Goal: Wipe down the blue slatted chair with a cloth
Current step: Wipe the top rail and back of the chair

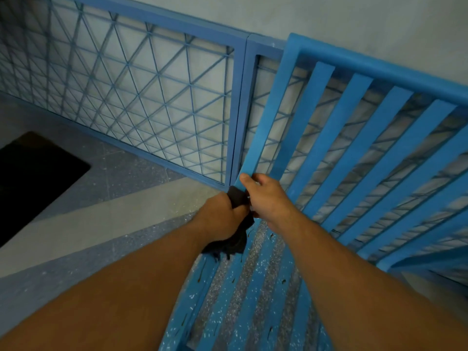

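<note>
Left hand (219,217) clamps a limp dark cloth (236,240) round the end slat (262,127) of the rigid blue slatted chair (379,68); right hand (266,197) grips it just above.

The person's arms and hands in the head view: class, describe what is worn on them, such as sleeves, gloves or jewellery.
Nothing worn shows. The left forearm and right forearm are bare as far as the frame reaches, with no sleeve edge in sight. The left hand and right hand have no gloves, and no watch, bracelet or ring can be seen on either wrist or hand.
</note>
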The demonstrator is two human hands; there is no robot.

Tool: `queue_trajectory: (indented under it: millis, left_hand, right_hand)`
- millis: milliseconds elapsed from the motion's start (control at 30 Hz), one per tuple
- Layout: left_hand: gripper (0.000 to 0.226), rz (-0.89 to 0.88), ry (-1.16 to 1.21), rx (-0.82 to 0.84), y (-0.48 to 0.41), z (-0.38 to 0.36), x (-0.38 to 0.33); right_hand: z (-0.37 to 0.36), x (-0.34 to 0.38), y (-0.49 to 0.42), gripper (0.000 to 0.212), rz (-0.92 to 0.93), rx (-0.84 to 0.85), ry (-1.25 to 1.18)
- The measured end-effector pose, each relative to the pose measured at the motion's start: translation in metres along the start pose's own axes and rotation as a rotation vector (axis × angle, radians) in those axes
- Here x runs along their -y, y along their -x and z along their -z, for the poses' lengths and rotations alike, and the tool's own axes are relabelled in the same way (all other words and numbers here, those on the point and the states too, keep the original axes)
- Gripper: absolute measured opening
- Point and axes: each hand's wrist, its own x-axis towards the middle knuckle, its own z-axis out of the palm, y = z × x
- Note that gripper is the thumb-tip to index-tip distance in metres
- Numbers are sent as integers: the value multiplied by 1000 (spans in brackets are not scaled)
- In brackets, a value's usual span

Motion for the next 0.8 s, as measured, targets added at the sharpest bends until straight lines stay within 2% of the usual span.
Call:
queue_trajectory:
  millis: [67, 133, 167, 233, 300, 333, 400, 500, 633, 800]
  left_hand:
    - [27, 30, -24, -146, 10, -11, -8]
    - [38, 7, -200, -297, 27, -23, -11]
    - [43, -40, -267, -316, 34, -27, -7]
    - [35, -73, -162, -228, 39, -21, 3]
    - [27, -21, -23, -65, 37, -7, 7]
    - [27, -4, -28, -25, 35, -2, 6]
    - [25, 26, -62, -63, 29, -1, -4]
    - [26, 99, -25, -225, 25, -11, -20]
    - [28, 1, -201, -331, 17, -19, -26]
    - [28, 31, -25, -193, 25, -11, -13]
  right_hand:
    - [-1, 2, 1, 33, -4, -16, -3]
    - [-3, 4, 5, 31, -5, -38, 16]
    - [-4, 5, 7, 30, -10, -45, 22]
    - [-5, 8, 10, 26, -29, -43, 16]
    - [-4, 11, 11, 25, -47, -24, 16]
    - [-3, 13, 12, 26, -53, -14, 24]
    - [1, 15, 11, 27, -64, -1, 50]
    - [4, 14, 8, 29, -74, 19, 95]
    - [6, 13, 5, 32, -79, 51, 113]
    - [7, 10, 7, 35, -47, 39, 89]
